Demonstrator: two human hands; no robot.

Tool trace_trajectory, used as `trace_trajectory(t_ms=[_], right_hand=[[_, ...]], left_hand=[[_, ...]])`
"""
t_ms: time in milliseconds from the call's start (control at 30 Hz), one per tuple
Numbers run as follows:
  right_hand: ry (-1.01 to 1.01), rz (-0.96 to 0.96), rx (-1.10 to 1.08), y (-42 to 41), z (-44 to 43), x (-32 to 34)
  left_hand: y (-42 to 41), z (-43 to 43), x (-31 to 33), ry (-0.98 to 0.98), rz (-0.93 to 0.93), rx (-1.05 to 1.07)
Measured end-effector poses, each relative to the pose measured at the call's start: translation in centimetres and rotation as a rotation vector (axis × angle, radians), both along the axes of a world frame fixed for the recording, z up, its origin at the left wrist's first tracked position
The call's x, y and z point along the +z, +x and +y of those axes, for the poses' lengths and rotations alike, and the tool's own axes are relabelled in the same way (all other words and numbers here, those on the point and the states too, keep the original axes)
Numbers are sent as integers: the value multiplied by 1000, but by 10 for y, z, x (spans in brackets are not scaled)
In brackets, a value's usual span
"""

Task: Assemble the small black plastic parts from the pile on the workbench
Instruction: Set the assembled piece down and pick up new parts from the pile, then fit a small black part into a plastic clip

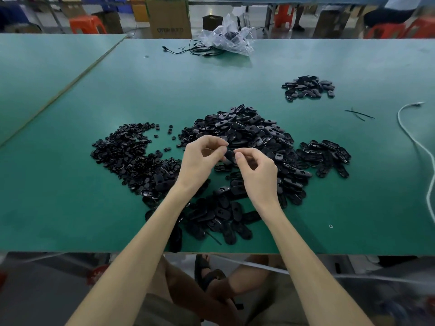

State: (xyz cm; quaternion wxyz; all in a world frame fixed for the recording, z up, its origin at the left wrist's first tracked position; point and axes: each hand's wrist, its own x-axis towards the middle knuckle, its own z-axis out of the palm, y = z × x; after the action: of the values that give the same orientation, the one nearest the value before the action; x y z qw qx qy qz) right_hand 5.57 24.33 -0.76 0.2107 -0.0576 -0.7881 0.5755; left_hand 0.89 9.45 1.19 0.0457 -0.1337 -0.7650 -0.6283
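Left hand (202, 158): we see it raised over the middle of the desk (70, 196), fingers curled inward, its grip narrowed to a pinch at the fingertips, which meet the black part (230, 156).
Right hand (256, 170): it faces the left one, thumb and forefinger drawn close in a tight grip on the same black part from the other side.
Black part: held between the two hands just above the main pile (247, 130). The fingers cover most of it, and we cannot tell whether it is one piece or two being joined.
Main pile: a heap of oval black shells just beyond the hands, spilling toward the near edge of the desk, where both forearms cover part of it.
Round pieces (124, 149): a flatter spread of smaller black bits to the left of the main pile (each too small for us to make out its form).
Side cluster (327, 154): more oval shells just right of the main pile.
Far heap (308, 87): a small separate group of oval shells, well apart, toward the far right.
Plastic bag (228, 36): crumpled at the far edge, with something dark inside that we cannot identify, and thin black cables (193, 50) trailing from it.
White cord (414, 142): runs along the right side and is cut off by the frame.
Black ties (359, 114): a few thin strips lying near the cord.
Beyond the desk: a cardboard box (168, 17) and orange stools (87, 24), blurred.
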Motion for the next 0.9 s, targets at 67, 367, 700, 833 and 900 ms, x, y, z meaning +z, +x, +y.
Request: trace_trajectory(t_ms=[67,367,700,833,900], right_hand=[[-5,3,-2,0,0,0],[-55,11,-7,0,1,0],[-112,5,0,1,1,0],[-119,-2,8,1,0,1],[-113,-2,18,1,0,1]], left_hand=[[1,0,-5,89,-56,-9],[3,-5,-11,247,-117,-65],[2,-6,-18,212,-73,-74],[1,-6,-18,209,-48,-97],[1,-6,-19,210,-45,-99]])
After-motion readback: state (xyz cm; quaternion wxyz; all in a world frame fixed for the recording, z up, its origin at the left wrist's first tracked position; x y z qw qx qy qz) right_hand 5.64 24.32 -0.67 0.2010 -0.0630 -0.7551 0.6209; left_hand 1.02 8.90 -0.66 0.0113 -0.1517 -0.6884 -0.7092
